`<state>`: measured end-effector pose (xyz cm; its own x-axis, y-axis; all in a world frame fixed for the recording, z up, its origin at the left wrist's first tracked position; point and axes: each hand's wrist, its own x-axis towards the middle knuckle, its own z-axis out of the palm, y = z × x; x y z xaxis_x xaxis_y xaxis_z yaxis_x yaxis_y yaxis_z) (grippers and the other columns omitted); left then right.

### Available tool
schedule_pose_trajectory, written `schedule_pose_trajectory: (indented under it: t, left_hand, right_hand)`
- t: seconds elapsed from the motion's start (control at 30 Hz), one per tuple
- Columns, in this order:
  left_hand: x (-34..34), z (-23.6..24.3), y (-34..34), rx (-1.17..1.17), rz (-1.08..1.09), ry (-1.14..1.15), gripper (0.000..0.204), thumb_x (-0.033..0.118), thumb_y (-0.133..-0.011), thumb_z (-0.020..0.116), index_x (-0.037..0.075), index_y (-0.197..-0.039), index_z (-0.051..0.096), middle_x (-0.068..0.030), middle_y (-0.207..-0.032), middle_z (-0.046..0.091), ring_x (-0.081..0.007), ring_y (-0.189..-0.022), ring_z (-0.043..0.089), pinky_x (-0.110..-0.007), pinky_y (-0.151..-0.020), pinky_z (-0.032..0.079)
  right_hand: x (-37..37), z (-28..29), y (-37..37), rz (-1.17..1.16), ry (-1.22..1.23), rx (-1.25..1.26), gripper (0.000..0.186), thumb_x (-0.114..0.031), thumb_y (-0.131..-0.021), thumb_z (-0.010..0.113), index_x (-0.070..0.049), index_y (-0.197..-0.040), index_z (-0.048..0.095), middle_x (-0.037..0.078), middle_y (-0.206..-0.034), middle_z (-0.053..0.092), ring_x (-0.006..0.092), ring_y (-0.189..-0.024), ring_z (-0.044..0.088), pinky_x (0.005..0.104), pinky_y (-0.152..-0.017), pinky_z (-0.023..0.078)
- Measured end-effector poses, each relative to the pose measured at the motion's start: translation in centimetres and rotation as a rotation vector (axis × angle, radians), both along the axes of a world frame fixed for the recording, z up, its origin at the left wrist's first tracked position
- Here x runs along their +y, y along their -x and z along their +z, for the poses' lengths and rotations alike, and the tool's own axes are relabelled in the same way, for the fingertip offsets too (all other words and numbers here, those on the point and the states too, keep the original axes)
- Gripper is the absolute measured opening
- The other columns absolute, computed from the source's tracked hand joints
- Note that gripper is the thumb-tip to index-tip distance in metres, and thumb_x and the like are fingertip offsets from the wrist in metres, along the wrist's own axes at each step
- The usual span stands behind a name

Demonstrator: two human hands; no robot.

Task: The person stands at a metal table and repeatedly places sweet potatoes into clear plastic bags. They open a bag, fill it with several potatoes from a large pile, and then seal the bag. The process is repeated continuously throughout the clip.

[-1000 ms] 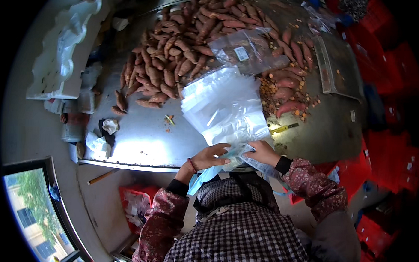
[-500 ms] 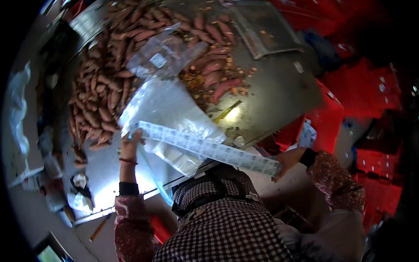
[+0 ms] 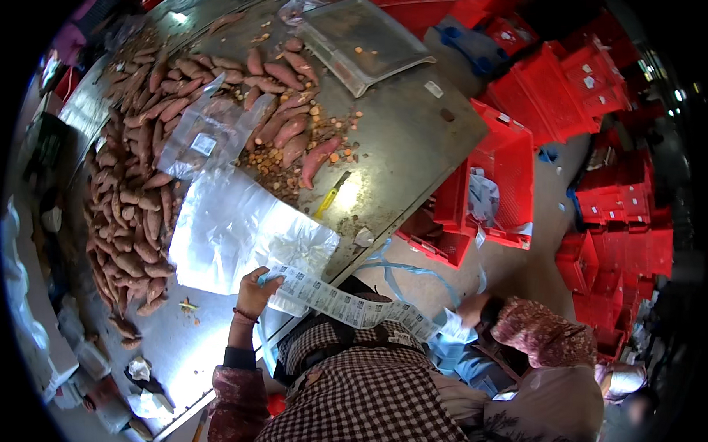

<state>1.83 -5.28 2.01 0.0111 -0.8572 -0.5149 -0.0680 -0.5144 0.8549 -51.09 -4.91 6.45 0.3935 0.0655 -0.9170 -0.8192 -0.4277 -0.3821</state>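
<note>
My left hand [image 3: 254, 294] pinches the left end of a long strip of printed labels [image 3: 339, 305] over the steel table's front edge [image 3: 442, 162]. My right hand [image 3: 471, 309], bent near my waist at the right, is closed on the strip's other end, where pale blue backing [image 3: 459, 349] hangs down. Beside my left hand lies a stack of clear plastic bags [image 3: 237, 225]. Behind it are a heap of sweet potatoes [image 3: 136, 206], another bag [image 3: 205, 138], small cut pieces [image 3: 278, 165] and a yellow box cutter [image 3: 331, 194].
A metal tray [image 3: 360, 38] sits at the table's back. Red crates [image 3: 496, 164], stacked crates [image 3: 616, 191] and blue strapping [image 3: 391, 273] occupy the floor at the right. A white foam box [image 3: 35, 311] stands at the left. Another person's sleeve [image 3: 614, 378] shows at the lower right.
The view has turned rightward, showing more crates. The label strip, first bunched between my hands, was stretched out and now sags, with my right hand moved down toward my waist.
</note>
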Motion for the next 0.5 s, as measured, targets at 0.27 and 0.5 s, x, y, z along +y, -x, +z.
schedule_pose_trajectory:
  t: [0.27, 0.5]
  left_hand:
    - [-0.6, -3.6, -0.4, -0.614, -0.107, -0.142, 0.049, 0.045, -0.072, 0.071, -0.001, -0.091, 0.069, -0.0219, -0.087, 0.066, -0.0352, -0.083, 0.064, -0.041, -0.077, 0.049]
    - [0.1, -4.4, 0.8, -0.637, -0.049, -0.155, 0.058, 0.045, -0.07, 0.073, -0.003, -0.101, 0.066, -0.0234, -0.095, 0.066, -0.0346, -0.092, 0.063, -0.041, -0.082, 0.049]
  right_hand:
    - [-12.7, 2.5, -23.1, -0.225, 0.581, -0.896, 0.037, -0.019, -0.082, 0.063, -0.002, -0.114, 0.056, 0.016, -0.11, 0.061, 0.034, -0.099, 0.058, 0.0416, -0.086, 0.046]
    - [-10.5, -5.5, -35.4, 0.203, 0.612, -1.139, 0.044, -0.012, -0.087, 0.049, 0.0, -0.13, 0.046, 0.011, -0.136, 0.045, 0.0242, -0.128, 0.04, 0.038, -0.105, 0.032]
